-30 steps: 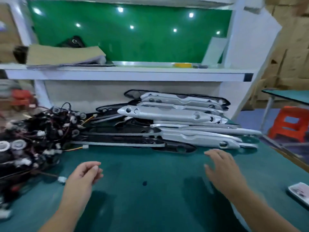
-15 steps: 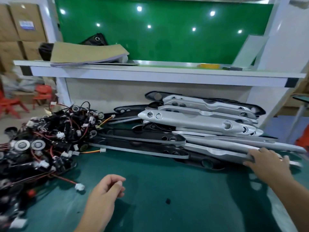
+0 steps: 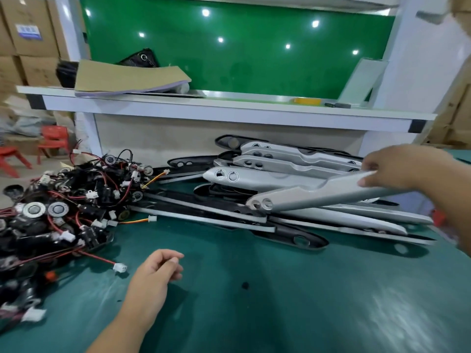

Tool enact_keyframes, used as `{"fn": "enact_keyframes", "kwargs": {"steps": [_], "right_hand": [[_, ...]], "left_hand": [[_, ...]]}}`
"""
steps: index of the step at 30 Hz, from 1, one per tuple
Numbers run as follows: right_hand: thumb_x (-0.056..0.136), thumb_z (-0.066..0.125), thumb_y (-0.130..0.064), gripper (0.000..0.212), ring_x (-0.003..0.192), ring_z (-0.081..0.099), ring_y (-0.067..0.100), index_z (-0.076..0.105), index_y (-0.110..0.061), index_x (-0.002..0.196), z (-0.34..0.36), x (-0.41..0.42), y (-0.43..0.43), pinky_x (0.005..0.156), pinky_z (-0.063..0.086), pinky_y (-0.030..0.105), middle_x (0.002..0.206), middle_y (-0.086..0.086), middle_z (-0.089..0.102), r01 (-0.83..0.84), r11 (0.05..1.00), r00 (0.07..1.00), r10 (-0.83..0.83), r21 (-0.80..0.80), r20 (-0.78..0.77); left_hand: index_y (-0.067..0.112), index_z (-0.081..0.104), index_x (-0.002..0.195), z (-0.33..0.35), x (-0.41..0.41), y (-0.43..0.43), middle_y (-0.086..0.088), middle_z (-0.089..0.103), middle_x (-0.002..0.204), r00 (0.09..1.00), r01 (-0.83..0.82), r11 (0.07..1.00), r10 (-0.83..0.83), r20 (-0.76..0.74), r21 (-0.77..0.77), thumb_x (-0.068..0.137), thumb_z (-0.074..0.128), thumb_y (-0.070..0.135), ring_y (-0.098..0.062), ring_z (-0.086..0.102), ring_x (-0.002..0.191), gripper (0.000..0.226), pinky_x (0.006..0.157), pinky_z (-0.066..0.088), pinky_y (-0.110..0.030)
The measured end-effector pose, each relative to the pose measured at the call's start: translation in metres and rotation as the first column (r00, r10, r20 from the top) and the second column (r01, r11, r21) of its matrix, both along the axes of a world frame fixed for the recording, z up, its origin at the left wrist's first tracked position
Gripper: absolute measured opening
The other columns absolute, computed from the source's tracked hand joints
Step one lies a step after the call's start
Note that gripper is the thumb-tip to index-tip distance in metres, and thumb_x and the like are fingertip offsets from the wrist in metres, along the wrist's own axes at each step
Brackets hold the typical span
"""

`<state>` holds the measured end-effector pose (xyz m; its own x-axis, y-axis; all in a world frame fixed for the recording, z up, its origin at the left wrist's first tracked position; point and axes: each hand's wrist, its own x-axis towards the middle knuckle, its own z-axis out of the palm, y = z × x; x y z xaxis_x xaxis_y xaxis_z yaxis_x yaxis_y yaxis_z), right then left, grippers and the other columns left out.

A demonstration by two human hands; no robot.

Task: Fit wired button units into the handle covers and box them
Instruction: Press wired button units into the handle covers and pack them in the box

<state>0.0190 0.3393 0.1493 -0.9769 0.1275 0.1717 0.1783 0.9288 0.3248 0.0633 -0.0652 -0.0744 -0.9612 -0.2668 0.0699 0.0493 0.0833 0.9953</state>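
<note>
My right hand (image 3: 397,166) grips the far end of a long silver handle cover (image 3: 313,194) and holds it tilted above the stack of silver and black handle covers (image 3: 288,161) at the back of the table. Two round holes show at the cover's lower left end. My left hand (image 3: 158,273) hovers over the green mat with loosely curled fingers and holds nothing. A tangled heap of wired button units (image 3: 58,212) with red and black leads and white plugs lies at the left.
The green table mat (image 3: 280,301) stretches across the front. A white shelf (image 3: 229,110) runs above the stack, carrying a cardboard sheet (image 3: 127,77). Cardboard boxes (image 3: 25,34) and red stools (image 3: 51,141) stand at the far left.
My right hand reached onto the stack, took hold of a silver handle cover and lifted it clear. The left hand drifted slightly toward the middle. The view shifted left.
</note>
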Motion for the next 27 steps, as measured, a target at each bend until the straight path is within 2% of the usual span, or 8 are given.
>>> {"fn": "enact_keyframes", "kwargs": {"steps": [4,7,12,15,17,20,24,27], "right_hand": [[0.079,0.061,-0.06,0.024,0.084,0.051,0.017,0.052,-0.039,0.071,0.022,0.038,0.026,0.082,0.043,0.033,0.076,-0.013,0.051,-0.034,0.989,0.995,0.021,-0.144,-0.093],[0.057,0.067,-0.075,0.041,0.066,0.06,0.021,0.067,-0.041,0.079,0.01,0.089,0.037,0.07,0.05,0.037,0.062,-0.003,0.064,-0.145,0.774,0.973,-0.003,-0.617,-0.233],[0.043,0.064,-0.087,0.066,0.052,0.053,0.013,0.062,-0.027,0.072,-0.086,0.139,-0.058,0.051,0.039,0.028,0.057,-0.004,0.058,-0.321,-0.031,0.946,0.036,-0.947,-0.322],[0.058,0.087,-0.04,0.041,0.079,0.07,0.026,0.072,-0.019,0.089,-0.153,0.147,-0.134,0.062,0.055,0.036,0.091,0.011,0.071,-0.162,-0.726,0.949,0.072,-0.669,-0.308],[0.069,0.073,-0.011,0.038,0.093,0.067,0.041,0.067,-0.007,0.106,-0.175,0.154,-0.167,0.069,0.056,0.043,0.107,0.023,0.067,-0.039,-0.898,0.972,0.068,-0.439,-0.225],[0.066,0.069,-0.015,0.042,0.088,0.07,0.032,0.066,-0.009,0.108,-0.193,0.164,-0.183,0.069,0.057,0.039,0.1,0.017,0.071,-0.001,-0.818,0.986,0.095,-0.575,-0.136],[0.074,0.065,-0.059,0.038,0.091,0.068,0.004,0.067,-0.03,0.098,-0.178,0.175,-0.178,0.085,0.049,0.02,0.094,-0.012,0.073,0.1,-0.135,0.899,0.436,-0.986,0.032],[0.081,0.061,-0.05,0.005,0.078,0.062,-0.009,0.063,-0.045,0.082,-0.176,0.17,-0.156,0.069,0.044,0.005,0.083,-0.027,0.068,-0.387,0.152,0.864,0.405,-0.91,-0.3]], "left_hand": [[0.017,0.069,0.081,0.0,0.004,0.002,-0.001,0.067,0.066,1.0,-0.002,1.0,0.002,0.005,-0.013,0.094,0.053,0.005,-0.017,0.062,0.068,0.024,0.074,0.049,-0.032],[0.02,0.067,0.081,0.008,0.014,0.01,-0.001,0.067,0.07,1.0,-0.024,0.997,0.024,0.007,-0.071,0.094,0.054,0.007,-0.02,0.063,0.071,0.022,0.074,0.047,-0.032],[0.03,0.07,0.089,0.029,0.055,0.055,0.005,0.073,0.09,0.952,0.301,0.951,-0.304,-0.03,-0.076,0.084,0.071,0.021,-0.007,0.069,0.082,0.01,0.081,0.05,-0.028],[0.046,0.063,0.111,0.036,0.087,0.072,0.021,0.067,0.112,0.787,0.615,0.785,-0.617,-0.007,-0.071,0.058,0.075,0.066,0.003,0.063,0.103,0.058,0.084,0.046,-0.012],[0.048,0.064,0.108,0.035,0.101,0.068,0.021,0.07,0.105,0.824,0.564,0.823,-0.566,-0.028,-0.067,0.046,0.073,0.077,0.006,0.065,0.094,0.07,0.075,0.044,-0.005],[0.024,0.074,0.089,0.03,0.105,0.043,0.003,0.076,0.081,0.909,0.416,0.908,-0.417,0.001,0.055,0.049,0.082,0.043,-0.006,0.07,0.068,0.046,0.06,0.05,-0.013],[0.014,0.077,0.083,0.035,0.102,0.002,-0.013,0.073,0.074,0.909,0.397,0.915,-0.403,0.108,0.069,0.058,0.077,0.026,-0.02,0.065,0.057,0.028,0.052,0.054,-0.027],[0.013,0.077,0.086,0.045,0.097,-0.024,-0.013,0.072,0.078,0.893,0.419,0.908,-0.409,0.186,-0.019,0.07,0.08,0.019,-0.021,0.064,0.064,0.018,0.056,0.054,-0.029]]}}
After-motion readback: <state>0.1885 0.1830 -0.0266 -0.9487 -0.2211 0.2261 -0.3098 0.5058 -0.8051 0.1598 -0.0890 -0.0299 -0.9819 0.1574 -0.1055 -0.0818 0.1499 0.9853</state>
